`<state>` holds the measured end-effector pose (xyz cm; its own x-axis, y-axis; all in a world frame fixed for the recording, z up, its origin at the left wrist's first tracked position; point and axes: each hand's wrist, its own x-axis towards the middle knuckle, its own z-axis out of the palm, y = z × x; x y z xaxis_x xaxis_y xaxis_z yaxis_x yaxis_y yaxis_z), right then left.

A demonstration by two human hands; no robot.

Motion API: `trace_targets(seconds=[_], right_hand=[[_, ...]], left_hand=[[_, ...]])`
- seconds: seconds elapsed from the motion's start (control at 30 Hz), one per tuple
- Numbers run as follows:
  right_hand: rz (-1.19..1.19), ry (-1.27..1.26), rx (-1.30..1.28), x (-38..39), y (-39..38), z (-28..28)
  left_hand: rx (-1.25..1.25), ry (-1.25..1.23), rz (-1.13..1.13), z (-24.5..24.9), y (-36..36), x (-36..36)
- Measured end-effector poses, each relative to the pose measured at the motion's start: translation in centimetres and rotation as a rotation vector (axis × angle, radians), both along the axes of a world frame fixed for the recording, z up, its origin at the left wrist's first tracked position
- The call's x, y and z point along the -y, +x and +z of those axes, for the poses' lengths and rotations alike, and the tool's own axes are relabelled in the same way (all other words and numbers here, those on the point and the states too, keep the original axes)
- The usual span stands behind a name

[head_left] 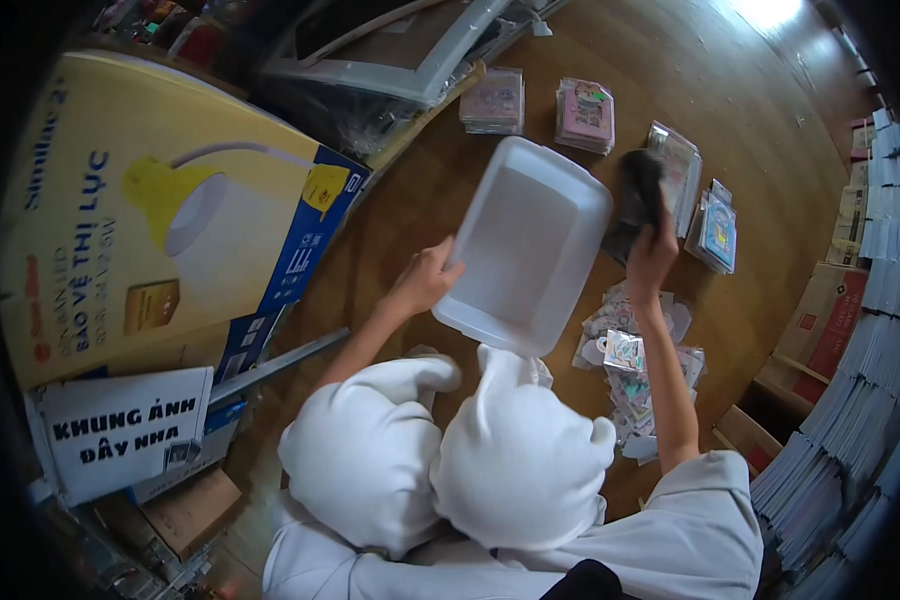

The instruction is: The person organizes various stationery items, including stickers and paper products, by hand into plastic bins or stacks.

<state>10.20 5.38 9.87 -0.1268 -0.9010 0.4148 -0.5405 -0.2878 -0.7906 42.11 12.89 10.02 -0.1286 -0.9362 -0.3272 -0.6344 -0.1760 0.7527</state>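
My left hand [425,280] grips the left rim of a white plastic tub [592,215], thumb over the edge. The tub is tilted, and its open inside faces me with nothing in it. In my right hand [653,255], to the right of the tub, is a dark, soft-looking thing [638,195] smeared by motion; its kind cannot be made out. Below that hand, a loose heap of small stickers and clear packets [625,350] lies on the wooden floor, partly hidden by my right forearm.
Stacks of pink cards [585,115], clear-wrapped packs [678,165] and blue-fronted packs [715,235] stand beyond the tub. A yellow lamp box [170,210] and a lettered white sign [120,430] are on the left. Piled booklets [820,470] and cartons [815,330] line the right.
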Motion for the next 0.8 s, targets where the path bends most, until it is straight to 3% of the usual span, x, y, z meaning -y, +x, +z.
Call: trace_targets(seconds=[0.07, 0.17, 0.2, 0.27, 0.37, 0.5, 0.67, 0.73, 0.8], right_hand=[[0.008, -0.129, 0.044, -2.5, 1.8, 2.3], [0.336, 0.157, -0.226, -5.6, 5.1, -2.6], [0.437, 0.285, -0.382, -6.4, 6.7, -4.9], [0.432, 0.525, -0.443, -8.6, 9.1, -9.7], [0.208, 0.443, -0.538, -7.3, 11.8, -11.9], [0.255, 0.364, -0.551, -3.8, 12.2, -13.0], [0.69, 0.413, -0.417, -10.0, 13.2, -11.2], [0.97, 0.657, -0.347, -13.0, 11.2, -10.8], [1.093, 0.836, -0.311, -12.4, 8.9, -9.6]], left_hand=[[-0.055, 0.05, -0.036, -1.8, -1.1, -0.3], [-0.007, 0.169, 0.012, -6.1, -0.6, -2.9], [-0.045, -0.028, 0.043, -7.8, -0.8, -3.7], [-0.13, -0.427, 0.088, -10.6, -1.5, -4.9], [-0.104, -0.29, 0.038, -11.6, -0.9, -5.2], [-0.182, -0.212, 0.066, -11.4, -0.8, -5.2], [-0.222, -0.22, 0.16, -11.7, -1.5, -5.2], [-0.239, -0.214, 0.187, -11.5, -1.9, -5.3], [-0.245, -0.219, 0.201, -11.2, -2.3, -5.4]])
